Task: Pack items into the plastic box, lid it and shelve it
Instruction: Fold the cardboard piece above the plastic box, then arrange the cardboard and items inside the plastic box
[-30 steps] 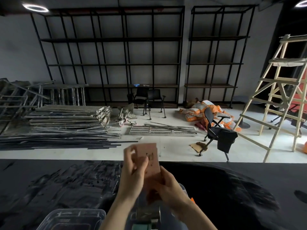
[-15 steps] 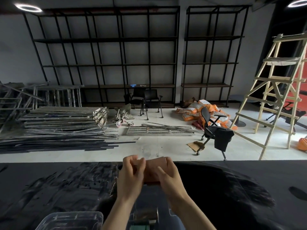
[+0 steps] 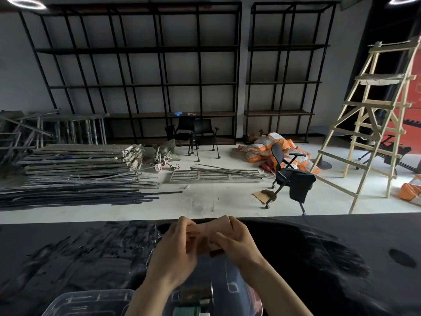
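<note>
Both hands hold a small pink card or packet [image 3: 213,231] over the black table. My left hand [image 3: 174,249] grips its left side and my right hand [image 3: 237,242] grips its right side; the piece looks folded between them. Directly below the hands stands a clear plastic box [image 3: 230,286] with a green item [image 3: 186,310] and other things inside, partly hidden by my forearms. A clear plastic lid [image 3: 88,303] lies flat at the bottom left, beside the box.
The black table [image 3: 319,258] runs across the foreground. Beyond it are tall black shelving racks [image 3: 141,83] on the far wall, piled metal bars [image 3: 75,174], office chairs [image 3: 289,179], orange sacks [image 3: 268,147] and a wooden ladder [image 3: 373,124] at the right.
The pink card stood upright in my hands a second ago. It has since been lowered and folded down between both hands, closer to the box.
</note>
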